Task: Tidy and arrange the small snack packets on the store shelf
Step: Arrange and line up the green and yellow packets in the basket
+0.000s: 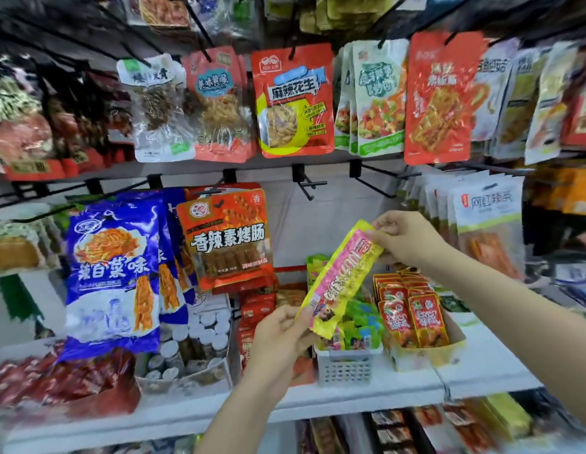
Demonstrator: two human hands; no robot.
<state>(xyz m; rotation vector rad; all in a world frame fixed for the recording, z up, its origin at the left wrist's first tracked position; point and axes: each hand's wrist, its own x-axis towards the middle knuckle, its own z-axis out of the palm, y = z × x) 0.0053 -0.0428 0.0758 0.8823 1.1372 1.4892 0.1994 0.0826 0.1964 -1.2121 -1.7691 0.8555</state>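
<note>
From the head camera, two hands hold one long yellow and pink snack packet (341,278) in the air, just above a small white basket (345,367) on the white shelf (416,388). The left hand (282,332) pinches the packet's near, low end with curled fingers. The right hand (404,235) pinches the far, high end between thumb and fingers. So each grip is closed on the same packet, and the packet slants up to the right.

The job looks partly done. The white basket already has many small green and yellow packets (360,326) standing in it. Just right of it, a yellow cardboard box (426,353) holds red and yellow packets (413,317) in neat rows. The packet in the hands has no place yet. I think it still needs to go on a hook or into a bin. An empty black hook (309,186) sticks out from the back wall above the hands. On the left of the shelf, red packets (55,378) lie in a loose heap, so that part may still need tidying.

The held packet is thin, flat and shiny, like crinkly plastic foil, and shaped like a long strip. The basket is hard plastic with little square holes. A big blue bag (113,273) and an orange bag (227,239) hang on the left; both look smooth and glossy. More flat shiny bags (293,99) hang in a row higher up.
</note>
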